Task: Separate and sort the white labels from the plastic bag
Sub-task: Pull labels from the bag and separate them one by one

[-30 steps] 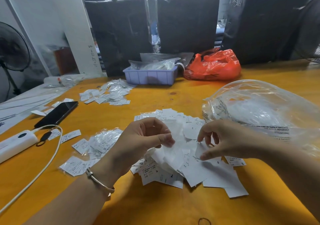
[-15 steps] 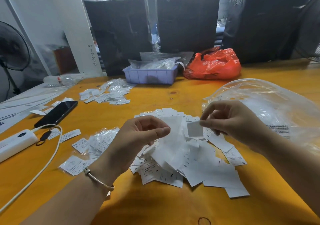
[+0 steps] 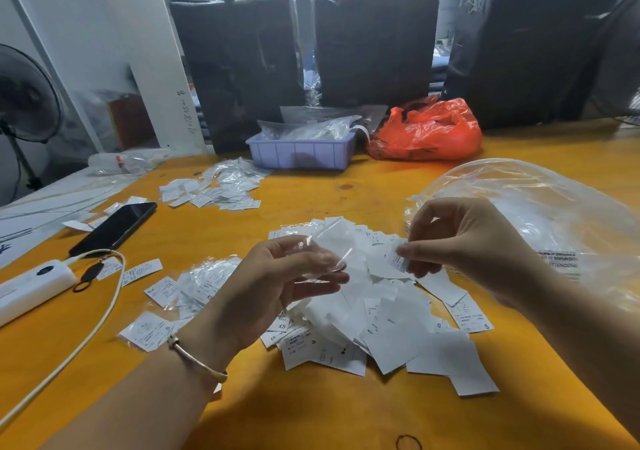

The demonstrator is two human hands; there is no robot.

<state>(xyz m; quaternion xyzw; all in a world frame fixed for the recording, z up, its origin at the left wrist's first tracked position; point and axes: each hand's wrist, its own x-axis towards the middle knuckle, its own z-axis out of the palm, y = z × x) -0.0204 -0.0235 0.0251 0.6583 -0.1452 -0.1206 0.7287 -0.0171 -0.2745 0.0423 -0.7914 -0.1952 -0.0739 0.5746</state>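
White labels (image 3: pixel 377 314) lie in a loose heap at the centre of the orange table (image 3: pixel 311 411), between the two raised hands; the left hand (image 3: pixel 273 290) pinches a small clear plastic sleeve (image 3: pixel 323 259) between thumb and fingers, while the right hand (image 3: pixel 460 241) pinches a single white label (image 3: pixel 389 262) just above the heap. To the right, touching the heap's far edge, lies a large clear plastic bag (image 3: pixel 540 214); to the left sit bagged labels (image 3: pixel 194 287), a black phone (image 3: pixel 114 228) and a white power bank (image 3: pixel 33 287), with a lilac tray (image 3: pixel 301 153) and red bag (image 3: pixel 429 131) behind
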